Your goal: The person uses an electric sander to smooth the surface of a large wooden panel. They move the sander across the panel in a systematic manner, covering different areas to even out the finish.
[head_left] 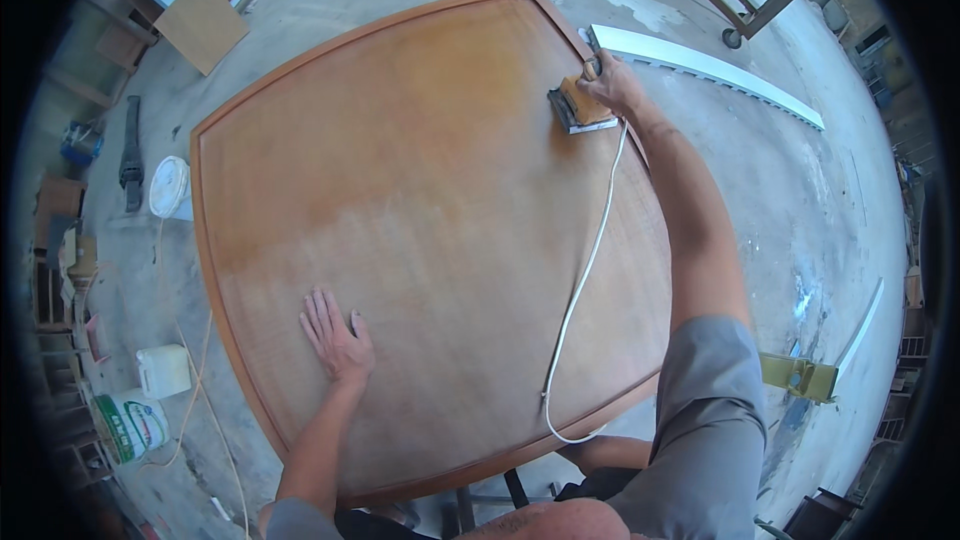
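Sanding: my right hand (612, 83) fingers wrap the small orange corded sander (578, 105); left hand (338, 340) fingers spread flat on the large brown wooden panel (420, 230); next I judge steady strokes toward them.

Probably workshop: concrete floor (760, 170), wood offcuts (203, 20)

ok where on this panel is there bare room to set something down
Most of the wooden panel is bare: the whole stretch between the left hand and the sander. The right side is busier: the white cord and right hand.
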The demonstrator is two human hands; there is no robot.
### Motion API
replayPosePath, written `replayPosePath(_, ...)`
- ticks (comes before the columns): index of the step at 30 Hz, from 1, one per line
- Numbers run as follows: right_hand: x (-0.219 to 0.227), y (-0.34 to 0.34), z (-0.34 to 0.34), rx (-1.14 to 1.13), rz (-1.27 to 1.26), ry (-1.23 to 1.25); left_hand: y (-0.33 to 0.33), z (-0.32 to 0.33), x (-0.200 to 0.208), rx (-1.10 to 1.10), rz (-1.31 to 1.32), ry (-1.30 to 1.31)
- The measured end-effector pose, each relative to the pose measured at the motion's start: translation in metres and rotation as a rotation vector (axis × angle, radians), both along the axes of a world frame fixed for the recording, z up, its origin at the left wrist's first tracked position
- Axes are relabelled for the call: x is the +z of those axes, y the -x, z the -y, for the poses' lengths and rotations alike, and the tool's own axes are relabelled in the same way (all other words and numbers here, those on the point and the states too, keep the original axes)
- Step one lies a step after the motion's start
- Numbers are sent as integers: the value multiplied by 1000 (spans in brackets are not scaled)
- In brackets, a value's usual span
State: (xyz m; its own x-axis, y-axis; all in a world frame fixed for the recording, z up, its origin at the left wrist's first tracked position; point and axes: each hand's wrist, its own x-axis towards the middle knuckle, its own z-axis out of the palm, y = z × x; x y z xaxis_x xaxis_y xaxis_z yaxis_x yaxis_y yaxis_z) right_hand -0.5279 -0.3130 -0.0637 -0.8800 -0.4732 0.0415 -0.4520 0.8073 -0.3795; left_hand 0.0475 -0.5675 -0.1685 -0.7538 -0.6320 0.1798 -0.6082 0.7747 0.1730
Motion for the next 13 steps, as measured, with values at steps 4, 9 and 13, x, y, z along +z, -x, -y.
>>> replayPosePath(4, 4, -12, -16, 37, -26, -25, -2, 1, 3, 9, -7, 3)
replayPosePath(9, -1, -63, -85, 95, -50, -1, -3, 2, -7, 3, -28, 42)
replayPosePath(13, 5, -91, -118, 141, -42, -33, 0, 1, -9, 5, -23, 34)
